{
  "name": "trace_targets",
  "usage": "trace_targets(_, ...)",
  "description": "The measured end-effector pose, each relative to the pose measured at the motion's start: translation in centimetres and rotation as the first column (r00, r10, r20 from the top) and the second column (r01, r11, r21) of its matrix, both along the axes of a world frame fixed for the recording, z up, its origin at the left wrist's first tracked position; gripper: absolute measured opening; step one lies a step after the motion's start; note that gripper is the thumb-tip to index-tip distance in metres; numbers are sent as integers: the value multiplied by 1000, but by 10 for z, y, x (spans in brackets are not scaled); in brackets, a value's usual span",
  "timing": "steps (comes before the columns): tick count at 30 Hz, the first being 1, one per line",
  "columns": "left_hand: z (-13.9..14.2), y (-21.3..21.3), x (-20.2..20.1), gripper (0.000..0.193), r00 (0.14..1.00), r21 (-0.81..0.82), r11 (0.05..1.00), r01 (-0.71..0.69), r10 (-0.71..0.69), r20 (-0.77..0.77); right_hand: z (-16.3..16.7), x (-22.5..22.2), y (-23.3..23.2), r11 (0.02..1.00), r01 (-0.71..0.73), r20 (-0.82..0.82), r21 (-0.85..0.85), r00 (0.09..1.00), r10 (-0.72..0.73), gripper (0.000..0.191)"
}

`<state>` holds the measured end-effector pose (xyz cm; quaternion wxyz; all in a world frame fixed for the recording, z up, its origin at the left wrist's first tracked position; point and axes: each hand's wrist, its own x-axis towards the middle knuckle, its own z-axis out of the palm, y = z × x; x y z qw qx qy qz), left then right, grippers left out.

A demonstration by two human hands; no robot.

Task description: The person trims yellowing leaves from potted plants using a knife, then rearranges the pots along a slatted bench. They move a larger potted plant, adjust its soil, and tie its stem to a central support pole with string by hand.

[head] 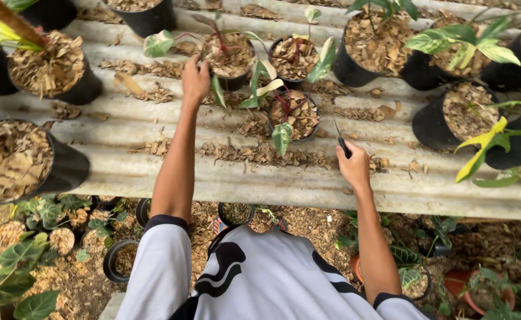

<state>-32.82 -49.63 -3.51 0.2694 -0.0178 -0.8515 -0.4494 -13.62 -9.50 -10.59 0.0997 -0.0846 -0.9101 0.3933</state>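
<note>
Left hand (196, 78): arm stretched forward, fingers curled together over the near rim of a small round black plastic pot (230, 59); whether they pinch the rim or only rest on it cannot be told. This pot is filled with dry brown bark chips and carries a red-stemmed plant with a pale variegated leaf just left of the fingers.

Right hand (354, 166): fingers closed around the handle of one slim dark-bladed cutting tool (341, 141), its point rising up and away from the knuckles.

Between the two hands: two more small black pots, the nearer one (295, 115) just ahead and left of the right-hand fingers, the farther one (290, 59) beyond it; both chip-filled, with cream-and-green leaves.

Support: one grey corrugated sheet bench (153, 172), ridged, strewn with loose bark flakes, under both hands.

Larger black pots on the bench: three far left of the left fingers, five or so to the right of the right fingers; some bear yellow-green foliage.

Below the bench: several ground-level pots, dark patterned leaves.
</note>
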Motion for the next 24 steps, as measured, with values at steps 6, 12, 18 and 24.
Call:
trace_targets(6, 13, -4, -3, 37, 960, 112, 981, 157, -178, 218, 7, -3, -1, 999, 31, 7, -25, 999, -31, 33)
trace_targets(12, 3, -6, 14, 41, 960, 356, 933, 45, -139, 243, 8, -7, 5, 996, 68, -17, -61, 997, -69, 34)
trace_targets(18, -36, 34, 116, 36, 992, 703, 711, 1, -88, 88, -3, -9, 23, 995, 88, -9, 40, 996, -88, 34)
trace_targets(24, -52, 80, 178, 32, 978, 625, 769, 132, -205, 46, -12, -11, 32, 969, 37, 95, 243, 994, -62, 45)
